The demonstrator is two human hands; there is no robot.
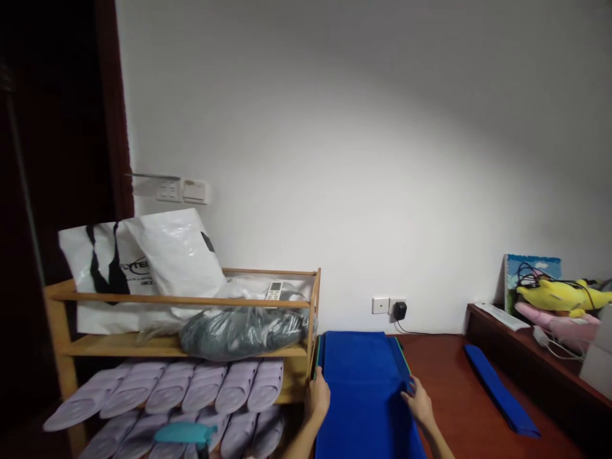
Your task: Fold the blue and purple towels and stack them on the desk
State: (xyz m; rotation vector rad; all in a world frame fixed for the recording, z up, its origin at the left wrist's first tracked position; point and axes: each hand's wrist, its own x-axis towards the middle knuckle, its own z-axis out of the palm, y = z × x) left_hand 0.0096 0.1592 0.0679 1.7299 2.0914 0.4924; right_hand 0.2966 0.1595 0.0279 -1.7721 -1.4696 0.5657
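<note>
A flat blue fabric panel point(358, 398) with green edging lies in front of me, reaching toward the wall, with fold lines across and along it. My left hand point(318, 394) is closed on its left edge, next to the wooden shelf. On the opposite edge, my right hand point(419, 403) has its fingers curled round the border, the thumb on top of the cloth. Further right, a narrow folded blue strip point(501, 390) rests on the reddish-brown wooden surface point(437, 363), apart from both hands. The panel's near end runs out of view.
At left a wooden rack point(191, 297) holds a white bag point(176, 255), a plastic-wrapped dark bundle point(243, 331), a remote control point(274, 291) and several lilac slippers point(205, 386). A black plug point(400, 310) sits in the wall. On the right ledge point(549, 347) lies a yellow plush toy point(564, 296).
</note>
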